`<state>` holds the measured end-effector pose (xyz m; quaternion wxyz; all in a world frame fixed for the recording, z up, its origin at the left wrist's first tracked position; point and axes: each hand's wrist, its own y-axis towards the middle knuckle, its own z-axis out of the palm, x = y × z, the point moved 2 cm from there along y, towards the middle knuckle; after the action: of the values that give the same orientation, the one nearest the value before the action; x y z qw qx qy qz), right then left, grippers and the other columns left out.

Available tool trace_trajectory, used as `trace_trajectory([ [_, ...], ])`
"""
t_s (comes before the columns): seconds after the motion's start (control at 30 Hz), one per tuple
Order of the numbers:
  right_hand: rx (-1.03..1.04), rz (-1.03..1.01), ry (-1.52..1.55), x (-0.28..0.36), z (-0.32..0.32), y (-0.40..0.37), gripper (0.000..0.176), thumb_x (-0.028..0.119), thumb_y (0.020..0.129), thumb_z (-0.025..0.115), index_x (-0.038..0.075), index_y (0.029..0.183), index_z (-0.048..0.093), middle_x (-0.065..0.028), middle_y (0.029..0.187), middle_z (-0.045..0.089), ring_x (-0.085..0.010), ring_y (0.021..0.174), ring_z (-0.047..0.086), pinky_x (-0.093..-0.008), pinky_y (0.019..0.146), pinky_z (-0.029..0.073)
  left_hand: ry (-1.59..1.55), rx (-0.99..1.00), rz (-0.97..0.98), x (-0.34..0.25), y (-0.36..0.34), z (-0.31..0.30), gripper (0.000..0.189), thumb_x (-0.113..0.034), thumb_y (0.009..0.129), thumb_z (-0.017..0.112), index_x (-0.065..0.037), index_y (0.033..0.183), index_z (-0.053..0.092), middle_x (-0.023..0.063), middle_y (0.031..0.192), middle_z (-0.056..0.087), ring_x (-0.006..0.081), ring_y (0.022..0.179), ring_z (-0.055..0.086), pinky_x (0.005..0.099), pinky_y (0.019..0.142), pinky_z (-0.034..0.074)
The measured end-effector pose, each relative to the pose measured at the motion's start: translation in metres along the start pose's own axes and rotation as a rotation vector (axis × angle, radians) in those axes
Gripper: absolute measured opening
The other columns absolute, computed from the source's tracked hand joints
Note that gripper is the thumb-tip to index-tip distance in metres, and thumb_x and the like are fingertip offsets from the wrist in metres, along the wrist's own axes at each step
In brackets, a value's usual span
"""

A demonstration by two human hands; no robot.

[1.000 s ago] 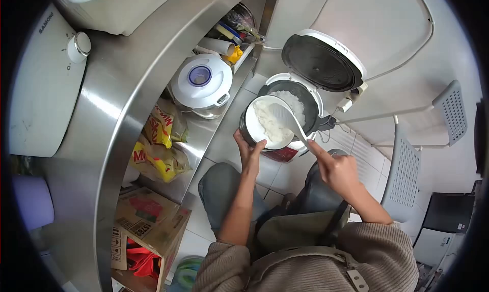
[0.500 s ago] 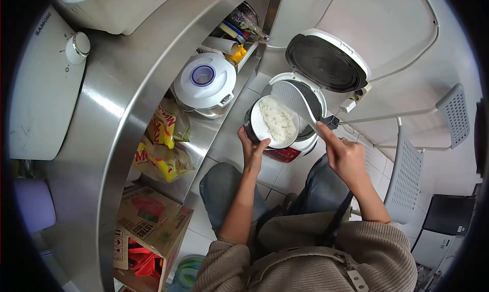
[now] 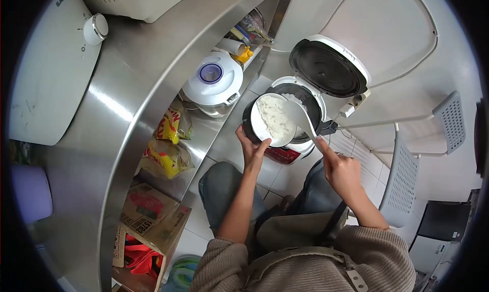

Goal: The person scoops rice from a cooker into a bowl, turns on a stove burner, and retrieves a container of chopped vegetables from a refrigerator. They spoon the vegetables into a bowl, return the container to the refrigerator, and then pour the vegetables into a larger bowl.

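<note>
My left hand point(image 3: 252, 147) is closed on the rim and side of a bowl point(image 3: 258, 125), dark outside and white inside, tilted in front of the rice cooker. White cooked rice point(image 3: 276, 120) lies in it. In my right hand point(image 3: 341, 170) is the handle of a white rice paddle point(image 3: 301, 116); its blade is at the right edge of the rice in the bowl. Behind the bowl stands the rice cooker point(image 3: 286, 154), red-fronted, its dark-lined lid point(image 3: 328, 68) raised. Some rice shows inside the cooker pot, partly hidden by bowl and paddle.
A steel counter point(image 3: 137, 88) runs along the left. Its lower shelf holds a white-lidded appliance point(image 3: 216, 86), yellow-red packets point(image 3: 170, 157) and a cardboard box point(image 3: 153, 215). To the right are a grey folding chair point(image 3: 400, 185) and a power strip point(image 3: 355, 104) by the wall.
The paddle has turned and come down from above the cooker pot to the bowl's right edge. My right hand has shifted slightly down and left. The view has moved a little.
</note>
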<state>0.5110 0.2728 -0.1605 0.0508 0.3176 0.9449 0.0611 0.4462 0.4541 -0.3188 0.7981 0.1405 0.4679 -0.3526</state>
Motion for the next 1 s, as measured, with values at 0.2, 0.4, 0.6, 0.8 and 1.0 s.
trace_trajectory([
  [0.2, -0.087, 0.083, 0.103, 0.015, -0.019, -0.002, 0.054, 0.005, 0.077, 0.060, 0.017, 0.128, 0.052, -0.0066, 0.046, 0.049, -0.0217, 0.036, 0.049, -0.0348, 0.039, 0.037, 0.000, -0.004, 0.108, -0.002, 0.001, 0.001, 0.082, -0.001, 0.069, 0.061, -0.005, 0.134, 0.012, 0.0153, 0.134, 0.026, 0.0259, 0.126, 0.030, 0.0392, 0.106, 0.027],
  [0.4, -0.174, 0.145, 0.051, 0.012, -0.006, 0.005, 0.053, 0.005, 0.077, 0.062, 0.016, 0.128, 0.052, -0.0062, 0.046, 0.050, -0.0211, 0.037, 0.049, -0.0348, 0.038, 0.038, -0.037, -0.035, 0.129, -0.004, -0.002, 0.001, 0.083, -0.002, 0.069, 0.061, -0.005, 0.135, 0.011, 0.0152, 0.135, 0.025, 0.0255, 0.127, 0.029, 0.0399, 0.106, 0.026],
  [0.6, -0.119, 0.086, 0.062, 0.021, -0.002, 0.003, 0.054, 0.005, 0.077, 0.062, 0.017, 0.129, 0.052, -0.0051, 0.047, 0.051, -0.0206, 0.037, 0.049, -0.0343, 0.038, 0.038, -0.066, -0.057, 0.106, -0.007, -0.007, 0.002, 0.081, -0.006, 0.070, 0.062, -0.005, 0.134, 0.013, 0.0151, 0.135, 0.025, 0.0249, 0.126, 0.029, 0.0391, 0.106, 0.024],
  [0.8, -0.197, 0.129, 0.106, 0.015, -0.009, 0.005, 0.055, 0.003, 0.077, 0.061, 0.018, 0.129, 0.051, -0.0058, 0.047, 0.050, -0.0202, 0.037, 0.048, -0.0338, 0.039, 0.037, -0.079, -0.067, 0.103, -0.010, -0.007, 0.002, 0.079, -0.005, 0.071, 0.062, -0.004, 0.133, 0.013, 0.0139, 0.135, 0.025, 0.0233, 0.125, 0.029, 0.0367, 0.106, 0.022],
  [1.0, -0.200, 0.140, 0.113, 0.011, -0.004, -0.002, 0.056, 0.002, 0.078, 0.061, 0.017, 0.130, 0.050, -0.0068, 0.047, 0.049, -0.0208, 0.037, 0.048, -0.0342, 0.039, 0.036, -0.126, -0.075, 0.052, -0.001, -0.006, -0.001, 0.078, -0.004, 0.072, 0.059, -0.005, 0.134, 0.013, 0.0129, 0.134, 0.027, 0.0227, 0.125, 0.029, 0.0352, 0.105, 0.023],
])
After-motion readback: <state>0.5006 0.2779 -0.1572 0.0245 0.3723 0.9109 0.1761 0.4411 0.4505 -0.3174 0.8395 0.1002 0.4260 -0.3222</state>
